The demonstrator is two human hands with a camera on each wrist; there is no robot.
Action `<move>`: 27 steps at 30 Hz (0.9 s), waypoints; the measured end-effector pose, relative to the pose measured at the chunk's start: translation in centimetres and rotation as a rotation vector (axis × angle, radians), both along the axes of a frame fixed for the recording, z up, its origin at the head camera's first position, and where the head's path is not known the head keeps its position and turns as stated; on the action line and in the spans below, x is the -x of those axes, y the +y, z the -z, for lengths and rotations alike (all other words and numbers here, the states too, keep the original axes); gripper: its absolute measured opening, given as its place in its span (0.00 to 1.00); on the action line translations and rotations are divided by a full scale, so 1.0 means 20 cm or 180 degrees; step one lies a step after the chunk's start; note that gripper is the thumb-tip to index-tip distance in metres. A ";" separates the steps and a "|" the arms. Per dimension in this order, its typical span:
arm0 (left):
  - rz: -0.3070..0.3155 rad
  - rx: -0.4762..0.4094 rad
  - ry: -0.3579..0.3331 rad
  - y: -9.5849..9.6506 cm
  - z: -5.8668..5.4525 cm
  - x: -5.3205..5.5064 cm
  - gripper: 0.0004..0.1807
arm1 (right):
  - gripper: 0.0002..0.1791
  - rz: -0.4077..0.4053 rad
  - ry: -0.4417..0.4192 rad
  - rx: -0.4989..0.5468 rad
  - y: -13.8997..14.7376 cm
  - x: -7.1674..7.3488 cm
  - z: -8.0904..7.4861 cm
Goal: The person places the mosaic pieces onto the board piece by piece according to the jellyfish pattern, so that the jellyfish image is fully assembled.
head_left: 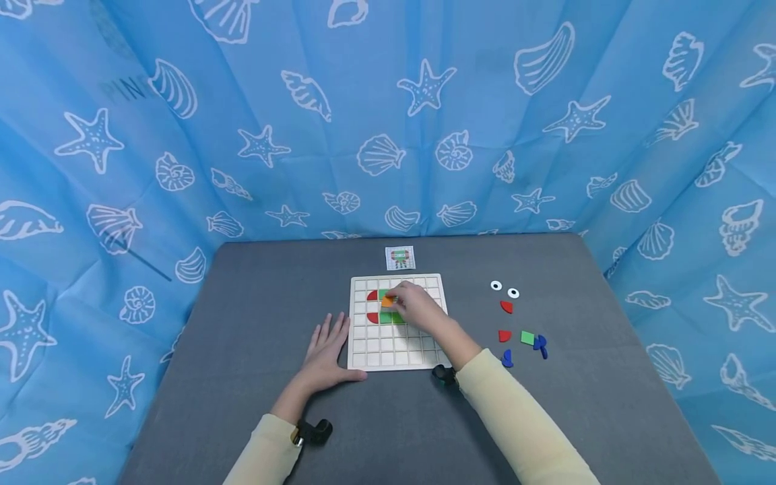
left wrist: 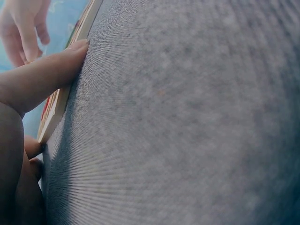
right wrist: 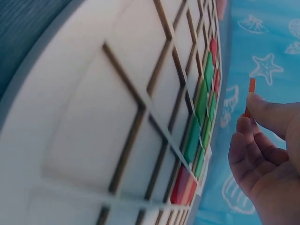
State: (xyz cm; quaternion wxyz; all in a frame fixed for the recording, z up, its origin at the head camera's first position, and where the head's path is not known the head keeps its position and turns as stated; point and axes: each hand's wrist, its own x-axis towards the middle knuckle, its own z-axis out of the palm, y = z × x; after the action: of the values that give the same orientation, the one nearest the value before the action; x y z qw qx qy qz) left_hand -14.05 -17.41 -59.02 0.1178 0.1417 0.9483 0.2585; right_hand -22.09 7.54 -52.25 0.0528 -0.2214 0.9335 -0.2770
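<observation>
Between its thumb and fingers, my right hand (head_left: 418, 306) pinches a thin orange tile (head_left: 388, 302). The right wrist view shows this tile (right wrist: 252, 85) edge-on, raised off the wooden grid board (head_left: 377, 346). Red rounded tiles (head_left: 372, 318) and green square tiles (head_left: 385, 318) lie in two rows of the board, partly hidden behind the right hand. My left hand (head_left: 324, 360) rests at the board's near left corner, fingers spread by the left side and thumb along the front edge. From the left wrist, the thumb (left wrist: 51, 68) touches the board's edge.
A small pattern card (head_left: 400, 258) lies behind the board. To the right are two eye discs (head_left: 496, 285), loose red pieces (head_left: 505, 335), a green square (head_left: 527, 338) and several blue pieces (head_left: 507, 358). A blue shell-print curtain (head_left: 376, 101) hangs behind the grey table (head_left: 273, 283).
</observation>
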 end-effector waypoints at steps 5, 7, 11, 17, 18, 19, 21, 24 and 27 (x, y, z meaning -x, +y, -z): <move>-0.0022 0.0075 -0.0074 0.00 -0.01 0.00 0.73 | 0.15 -0.0067 -0.0034 -0.0072 -0.07 0.02 0.04; -0.0023 0.0095 -0.0075 0.00 -0.01 0.00 0.73 | 0.15 -0.0106 -0.0035 -0.0110 -0.10 0.04 0.05; -0.0026 0.0090 -0.0063 0.00 -0.02 0.00 0.73 | 0.14 -0.0133 -0.0043 -0.0149 -0.14 0.07 0.06; -0.0022 0.0062 -0.0060 0.01 -0.02 0.00 0.73 | 0.15 -0.0048 -0.0096 -0.0334 -0.17 0.09 0.10; -0.0022 0.0062 -0.0065 0.01 -0.02 0.00 0.73 | 0.15 -0.0033 -0.0102 -0.0379 -0.17 0.09 0.10; -0.0025 0.0066 -0.0069 0.01 -0.02 0.00 0.73 | 0.15 -0.0024 -0.0106 -0.0429 -0.18 0.09 0.10; -0.0025 0.0058 -0.0070 0.01 -0.02 0.00 0.73 | 0.15 -0.0001 -0.0112 -0.0478 -0.19 0.08 0.10; -0.0026 0.0058 -0.0067 0.01 -0.01 0.00 0.73 | 0.15 0.0006 -0.0108 -0.0505 -0.20 0.08 0.10; -0.0030 0.0059 -0.0062 0.00 0.00 0.00 0.73 | 0.14 -0.0004 -0.0084 -0.0523 -0.21 0.07 0.09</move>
State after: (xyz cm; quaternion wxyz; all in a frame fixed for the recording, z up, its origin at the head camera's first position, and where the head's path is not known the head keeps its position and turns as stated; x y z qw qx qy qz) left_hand -14.06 -17.35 -58.97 0.1271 0.1336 0.9501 0.2517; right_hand -23.45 3.30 -53.97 0.0832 -0.2133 0.9522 -0.2022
